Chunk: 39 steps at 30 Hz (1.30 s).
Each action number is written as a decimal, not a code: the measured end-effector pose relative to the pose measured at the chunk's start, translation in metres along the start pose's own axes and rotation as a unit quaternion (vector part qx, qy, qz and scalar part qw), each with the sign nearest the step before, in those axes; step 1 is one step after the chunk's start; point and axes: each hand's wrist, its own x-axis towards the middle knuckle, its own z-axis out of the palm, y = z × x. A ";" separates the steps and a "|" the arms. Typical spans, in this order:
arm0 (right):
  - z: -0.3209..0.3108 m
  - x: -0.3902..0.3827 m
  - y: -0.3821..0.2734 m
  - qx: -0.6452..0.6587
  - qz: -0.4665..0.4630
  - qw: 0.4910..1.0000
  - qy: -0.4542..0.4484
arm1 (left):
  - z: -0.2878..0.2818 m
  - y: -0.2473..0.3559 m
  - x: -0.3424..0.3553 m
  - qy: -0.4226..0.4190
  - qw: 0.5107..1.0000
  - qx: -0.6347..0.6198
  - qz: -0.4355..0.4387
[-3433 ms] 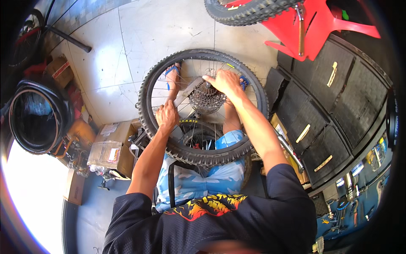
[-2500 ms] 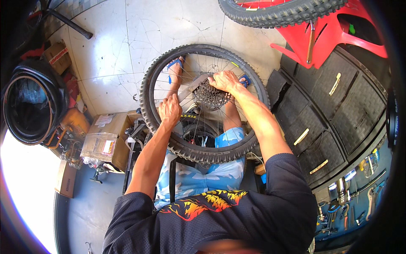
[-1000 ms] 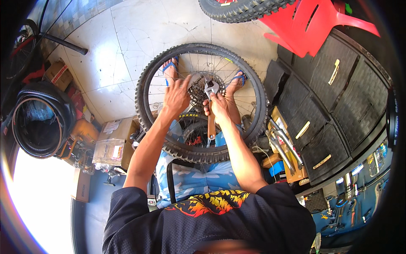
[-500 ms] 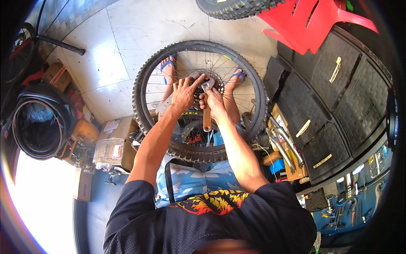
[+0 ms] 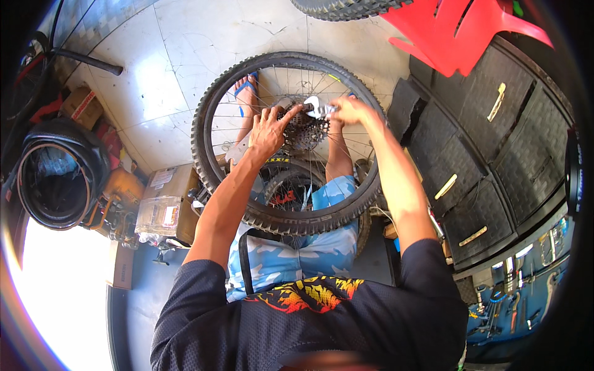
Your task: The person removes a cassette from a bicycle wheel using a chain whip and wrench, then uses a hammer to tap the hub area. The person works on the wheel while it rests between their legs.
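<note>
A knobbly-tyred bicycle wheel [image 5: 281,218] lies between my legs, its sprocket cassette [image 5: 306,133] uppermost. My left hand [image 5: 267,133] rests at the cassette's left side, index finger stretched to the hub centre, the other fingers bent. From under this hand sticks out a flat grey metal tool [image 5: 237,151]; the hand seems closed on it, though the grip is largely hidden. On the right, my right hand [image 5: 351,110] is closed round the handle of an adjustable wrench [image 5: 317,108]. The wrench's jaws are at the hub centre, beside my left fingertip; the handle points right.
Black cabinets [image 5: 461,133] with pale handles stand on the right, below a red plastic chair [image 5: 448,40]. Another tyre [image 5: 346,8] is at the top. Cardboard boxes [image 5: 164,204] and stacked tyres [image 5: 59,176] are on the left. Hand tools [image 5: 513,297] lie at lower right.
My right hand has swung the wrench handle from pointing toward me to pointing right, and that arm has moved outward. My left hand stays nearly in place.
</note>
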 end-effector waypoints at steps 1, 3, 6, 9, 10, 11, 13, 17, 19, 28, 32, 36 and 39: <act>-0.014 0.011 0.001 -0.089 0.005 0.996 0.009 | 0.001 0.000 0.000 -0.012 1.000 -0.004 -0.005; -0.045 0.029 -0.008 -0.247 0.060 0.967 0.031 | 0.001 0.001 0.000 -0.004 1.000 -0.011 -0.001; -0.080 0.022 -0.039 -0.307 0.094 0.945 0.057 | -0.002 0.005 0.003 0.034 0.999 -0.040 0.003; -0.102 -0.039 -0.057 -0.221 0.075 0.960 0.154 | -0.002 0.014 0.022 0.093 0.990 -0.096 0.034; -0.111 -0.062 -0.059 -0.173 0.080 0.968 0.163 | -0.002 0.016 0.029 0.099 0.988 -0.114 0.032; -0.118 -0.087 -0.058 -0.105 0.043 0.976 0.188 | 0.000 0.019 0.037 0.066 0.990 -0.123 0.021; -0.131 -0.126 -0.055 0.026 -0.033 0.961 0.274 | 0.002 0.018 0.050 0.018 0.989 -0.145 0.012; -0.180 -0.163 -0.041 0.051 0.045 0.892 0.448 | 0.004 0.008 0.073 -0.012 0.986 -0.151 0.067; -0.203 -0.157 -0.038 -0.015 0.095 0.845 0.526 | -0.002 0.005 0.083 -0.062 0.985 -0.135 0.086; -0.165 -0.156 -0.044 0.010 0.060 0.818 0.572 | -0.029 0.014 0.092 -0.138 0.990 -0.028 0.029; -0.097 -0.158 -0.052 0.055 0.056 0.861 0.503 | -0.028 0.008 0.094 -0.179 0.980 -0.058 0.066; -0.036 -0.155 -0.053 0.084 0.096 0.910 0.394 | -0.022 0.010 0.102 -0.182 0.981 -0.061 0.025; 0.007 -0.154 -0.051 0.040 0.072 0.931 0.356 | -0.022 0.002 0.108 -0.132 0.969 -0.158 0.139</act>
